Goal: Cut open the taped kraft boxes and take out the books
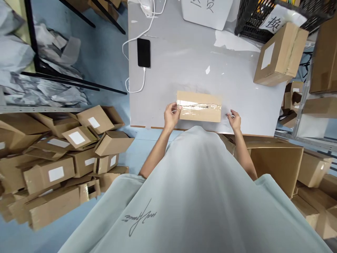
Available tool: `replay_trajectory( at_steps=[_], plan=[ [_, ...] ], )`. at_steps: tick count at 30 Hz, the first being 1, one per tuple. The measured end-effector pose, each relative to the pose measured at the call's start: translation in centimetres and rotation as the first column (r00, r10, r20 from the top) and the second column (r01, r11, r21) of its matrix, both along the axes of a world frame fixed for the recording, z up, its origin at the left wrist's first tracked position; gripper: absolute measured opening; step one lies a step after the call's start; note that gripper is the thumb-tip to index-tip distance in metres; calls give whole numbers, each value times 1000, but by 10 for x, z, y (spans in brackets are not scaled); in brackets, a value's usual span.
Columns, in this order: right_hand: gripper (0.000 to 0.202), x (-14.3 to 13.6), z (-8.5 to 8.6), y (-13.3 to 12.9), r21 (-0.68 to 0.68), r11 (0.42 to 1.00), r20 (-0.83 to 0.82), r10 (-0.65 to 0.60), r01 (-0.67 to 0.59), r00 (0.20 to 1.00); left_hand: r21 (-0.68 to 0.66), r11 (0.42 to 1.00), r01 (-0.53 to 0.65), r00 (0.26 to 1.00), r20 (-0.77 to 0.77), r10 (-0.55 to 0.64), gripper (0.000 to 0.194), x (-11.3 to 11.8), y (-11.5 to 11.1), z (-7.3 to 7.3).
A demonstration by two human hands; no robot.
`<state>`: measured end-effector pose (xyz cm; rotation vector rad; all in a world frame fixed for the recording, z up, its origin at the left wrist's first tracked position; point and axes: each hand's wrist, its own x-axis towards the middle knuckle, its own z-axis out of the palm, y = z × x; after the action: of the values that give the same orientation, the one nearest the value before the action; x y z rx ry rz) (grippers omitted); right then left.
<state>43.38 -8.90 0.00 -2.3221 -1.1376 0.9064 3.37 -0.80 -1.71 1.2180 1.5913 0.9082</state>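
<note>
A small cardboard box (199, 116) lies flat near the front edge of the table, with clear shiny tape along its top and a ragged line running down the middle of the tape. At its left end my left hand (171, 115) is closed, thumb and fingers on the box's edge and tape end. Just off the right end, apart from the box, my right hand (235, 121) has its fingers curled together. A tiny dark tip shows at those fingertips, too small to name.
On the grey table (168, 77) a black phone (143, 52) charges on a white cable. A taped box (280, 56), a black crate (252, 21) and a white bin (206, 12) stand at the back and right. Opened cartons (52, 168) pile up at left; a large open box (276, 165) is below right.
</note>
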Motion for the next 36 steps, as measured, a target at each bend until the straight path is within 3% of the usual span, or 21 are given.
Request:
replay_trajectory(
  at_steps=[2, 4, 9, 13, 19, 25, 28, 31, 33, 36],
  plan=[
    [58, 20, -9, -3, -217, 974, 180, 111, -70, 977, -3, 1000, -8, 1000, 7, 8, 54, 0, -1, -3],
    [53, 30, -18, -8, -358, 926, 247, 219, -121, 944, -5, 1000, -18, 1000, 4, 18, 57, 0, -3, -5],
    [43, 33, -31, -18, -410, 895, 275, 302, -172, 913, 12, 999, -40, 999, -2, 40, 59, 4, -7, -4],
    [39, 36, -30, -19, -405, 886, 279, 354, -225, 893, -11, 999, -44, 999, 13, 44, 59, 4, -6, 1],
    [29, 31, -7, -7, -206, 959, 370, 261, -195, 892, -16, 997, 78, 992, 99, -76, 62, -9, -1, 4],
    [35, 4, 49, 25, 24, 953, 527, 245, -302, 814, 18, 986, 167, 981, 95, -168, 66, -22, 6, 6],
    [39, -24, 85, 44, 43, 888, 607, 340, -457, 718, 70, 956, 286, 952, 95, -292, 60, -27, 14, 12],
    [36, -67, 113, 61, -20, 782, 621, 498, -623, 606, 73, 923, 377, 908, 169, -384, 54, -33, 23, 16],
    [34, -100, 124, 70, -59, 678, 603, 609, -733, 515, 61, 912, 405, 884, 230, -408, 54, -35, 27, 17],
    [34, -143, 126, 84, -112, 509, 561, 742, -854, 368, 56, 894, 444, 854, 275, -441, 54, -37, 30, 16]
  ],
)
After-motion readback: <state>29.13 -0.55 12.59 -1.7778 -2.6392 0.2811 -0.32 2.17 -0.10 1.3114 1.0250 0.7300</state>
